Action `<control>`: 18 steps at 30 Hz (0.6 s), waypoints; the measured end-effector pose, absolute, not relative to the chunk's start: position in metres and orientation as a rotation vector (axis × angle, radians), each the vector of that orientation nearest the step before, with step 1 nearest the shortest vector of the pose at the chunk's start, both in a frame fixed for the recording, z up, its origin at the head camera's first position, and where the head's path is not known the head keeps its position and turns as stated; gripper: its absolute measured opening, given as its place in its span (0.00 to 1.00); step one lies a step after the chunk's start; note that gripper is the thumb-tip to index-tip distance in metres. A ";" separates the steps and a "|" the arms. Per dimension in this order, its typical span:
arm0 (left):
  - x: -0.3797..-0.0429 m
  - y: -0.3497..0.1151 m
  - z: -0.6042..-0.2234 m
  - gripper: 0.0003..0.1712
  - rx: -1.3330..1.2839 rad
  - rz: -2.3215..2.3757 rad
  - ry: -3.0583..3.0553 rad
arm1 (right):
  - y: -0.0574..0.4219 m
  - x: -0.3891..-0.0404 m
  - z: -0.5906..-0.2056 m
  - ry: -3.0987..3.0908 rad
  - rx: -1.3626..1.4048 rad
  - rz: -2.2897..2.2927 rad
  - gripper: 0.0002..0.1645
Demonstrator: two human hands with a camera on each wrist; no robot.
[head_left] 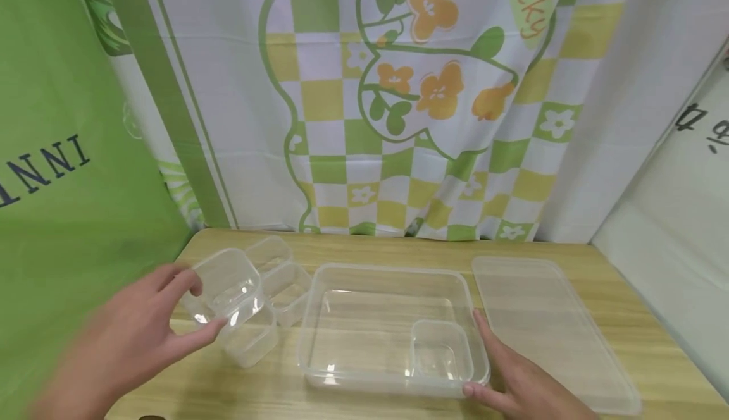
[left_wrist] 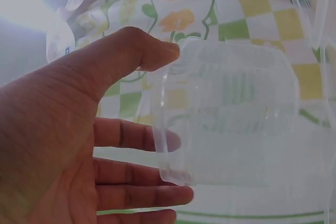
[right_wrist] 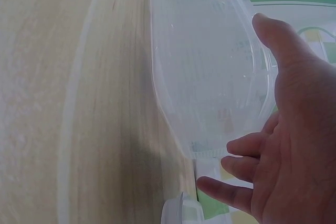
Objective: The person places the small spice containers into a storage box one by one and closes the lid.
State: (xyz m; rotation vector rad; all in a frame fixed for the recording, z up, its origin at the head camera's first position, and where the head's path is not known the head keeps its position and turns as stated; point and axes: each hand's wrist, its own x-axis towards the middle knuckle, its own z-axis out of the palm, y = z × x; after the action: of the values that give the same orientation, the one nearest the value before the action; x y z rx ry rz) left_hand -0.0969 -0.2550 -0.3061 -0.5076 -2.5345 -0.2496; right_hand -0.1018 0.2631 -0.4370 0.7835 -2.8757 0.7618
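My left hand (head_left: 137, 328) holds a small clear plastic container (head_left: 230, 274) by its rim, thumb on one side and fingers on the other. In the left wrist view that small container (left_wrist: 236, 114) is between the thumb and fingertips. Close beside it are other small clear containers (head_left: 290, 296). My right hand (head_left: 521, 369) rests at the right front corner of a large clear box (head_left: 364, 379), thumb at the front rim and fingers along the right side. One small container (head_left: 441, 350) sits inside the box, in its right front corner. In the right wrist view, the fingers (right_wrist: 241, 169) are loosely extended beside the box.
A flat translucent lid (head_left: 547, 331) lies on the wooden table (head_left: 273, 401) to the right of the box. Patterned cloth (head_left: 421, 173) hangs behind the table. Green fabric (head_left: 68, 217) stands at the left and a pale sheet (head_left: 672, 230) at the right.
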 end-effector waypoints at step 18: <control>-0.144 -0.192 -0.331 0.23 -0.787 -0.430 -2.444 | 0.264 -0.102 -0.436 -2.869 0.823 0.755 0.67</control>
State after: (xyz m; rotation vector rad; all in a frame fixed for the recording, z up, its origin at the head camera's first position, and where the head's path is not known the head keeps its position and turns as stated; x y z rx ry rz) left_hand -0.1436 -0.1924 -0.3312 -0.7869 -2.4439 -0.4297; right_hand -0.1018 0.2640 -0.4360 0.8232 -2.8692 0.7546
